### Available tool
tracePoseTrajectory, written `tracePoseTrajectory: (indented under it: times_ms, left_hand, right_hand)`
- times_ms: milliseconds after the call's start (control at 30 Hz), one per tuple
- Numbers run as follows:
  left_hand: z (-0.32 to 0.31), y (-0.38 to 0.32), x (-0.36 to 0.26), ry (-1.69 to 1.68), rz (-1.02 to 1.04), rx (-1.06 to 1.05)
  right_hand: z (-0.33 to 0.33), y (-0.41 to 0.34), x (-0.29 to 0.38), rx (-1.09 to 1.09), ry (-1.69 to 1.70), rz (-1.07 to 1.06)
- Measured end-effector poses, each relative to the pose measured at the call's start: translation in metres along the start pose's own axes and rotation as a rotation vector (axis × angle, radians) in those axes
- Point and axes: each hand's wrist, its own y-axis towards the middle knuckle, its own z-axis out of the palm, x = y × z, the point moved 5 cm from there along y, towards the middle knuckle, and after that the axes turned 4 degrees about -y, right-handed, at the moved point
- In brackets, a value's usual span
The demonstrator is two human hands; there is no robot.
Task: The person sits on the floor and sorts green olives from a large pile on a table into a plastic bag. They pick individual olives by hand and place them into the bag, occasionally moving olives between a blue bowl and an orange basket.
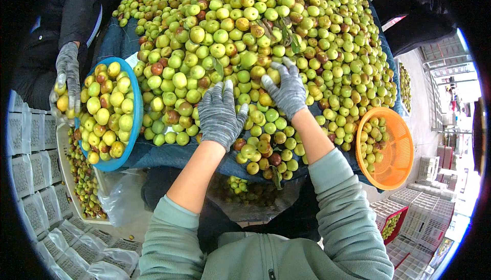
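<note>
A broad heap of green jujubes with red-brown patches (220, 36) covers the table before me. My left hand (220, 117), in a grey knit glove, lies palm down on the near part of the heap, fingers stretched forward and thumb apart. No fruit shows in its grasp, though the palm side is hidden. To its right, my right hand (288, 88), gloved alike, reaches a little farther in. Its thumb and fingers are around a yellowish jujube (273, 75). A smaller cluster of jujubes (264, 147) lies at the near edge between my forearms.
A blue basket (137, 99) full of jujubes stands left, beside a co-worker's gloved hand (68, 76) holding fruit. At right, an orange basket (399, 149) is partly filled. Dark blue cloth (161, 155) covers the table. Plastic crates (429, 214) flank both sides; another person (414, 19) is at far right.
</note>
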Motion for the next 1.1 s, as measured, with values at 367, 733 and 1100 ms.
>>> tracePoseTrajectory:
  times_ms: [367,733,1100]
  left_hand:
    - [0.005,-0.01,-0.02,-0.128,0.055,0.148]
    - [0.009,-0.015,-0.02,-0.215,0.159,0.094]
    - [0.01,-0.017,-0.023,-0.192,0.155,0.151]
  right_hand:
    - [-0.038,-0.045,0.016,0.19,0.056,-0.106]
    - [-0.038,0.111,0.048,0.047,-0.302,0.38]
    - [-0.052,0.047,-0.064,-0.336,1.006,0.262]
